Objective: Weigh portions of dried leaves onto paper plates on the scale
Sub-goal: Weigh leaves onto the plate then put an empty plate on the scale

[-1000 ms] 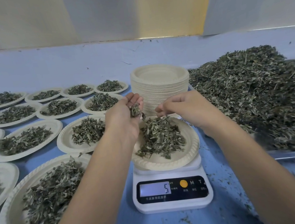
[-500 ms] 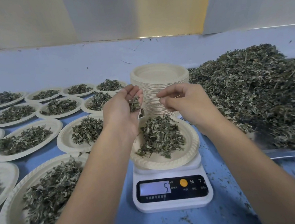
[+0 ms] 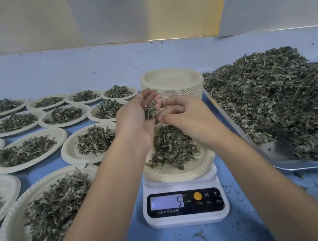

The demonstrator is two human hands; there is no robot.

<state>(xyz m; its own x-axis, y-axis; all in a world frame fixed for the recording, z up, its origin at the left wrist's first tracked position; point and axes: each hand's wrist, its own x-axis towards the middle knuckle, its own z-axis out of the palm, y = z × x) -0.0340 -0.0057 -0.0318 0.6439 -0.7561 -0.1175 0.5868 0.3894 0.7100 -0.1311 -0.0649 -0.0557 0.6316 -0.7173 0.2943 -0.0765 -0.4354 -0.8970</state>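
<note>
On white digital scale (image 3: 185, 207): round cream paper plate (image 3: 181, 174) heaped with dried grey-green leaves (image 3: 172, 148), reads 5.
Left hand (image 3: 136, 121): cupped, gripping spare leaf clump (image 3: 150, 110).
Right hand (image 3: 185, 115): pinching at that clump.
Handling: featherlight, brittle, sheds; take tiny fingertip pinches, don't crush.

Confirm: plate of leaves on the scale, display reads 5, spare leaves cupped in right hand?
No. Head view shows the spare leaves cupped in the left hand, not the right hand. Plate on the scale, display reading 5: correct.
</note>
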